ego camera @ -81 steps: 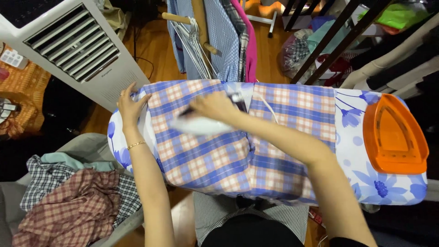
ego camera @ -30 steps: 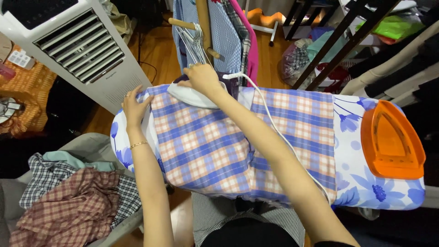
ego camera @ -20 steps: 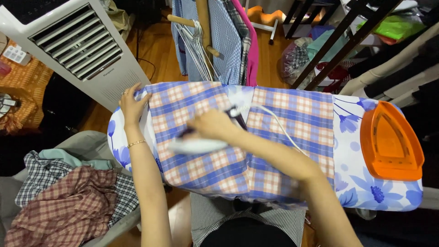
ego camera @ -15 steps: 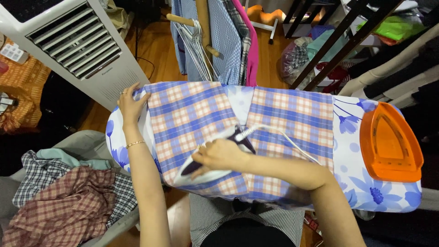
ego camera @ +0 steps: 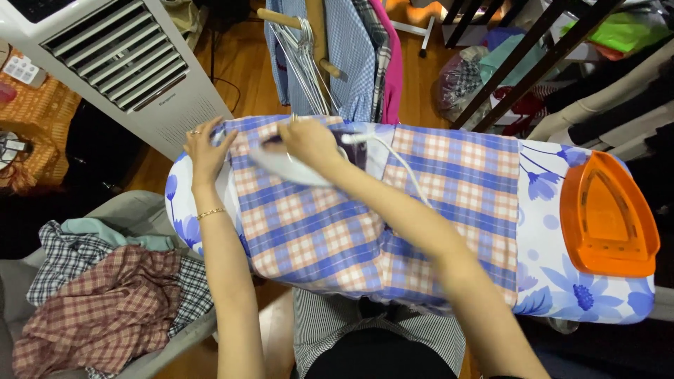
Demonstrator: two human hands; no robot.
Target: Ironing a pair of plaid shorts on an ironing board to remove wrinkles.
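Ironing a plaid shirt (ego camera: 337, 224) on the board (ego camera: 547, 231).
Right hand (ego camera: 309, 140) closed around the white iron (ego camera: 288, 167); left hand (ego camera: 205, 149) lies flat, fingers spread, pinning the cloth's far edge.

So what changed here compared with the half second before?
The right hand slid the white iron from the near edge of the plaid shirt across to its far edge, near the left hand. The left hand kept pinning the shirt's end; the orange iron rest and the ironing board stayed put.
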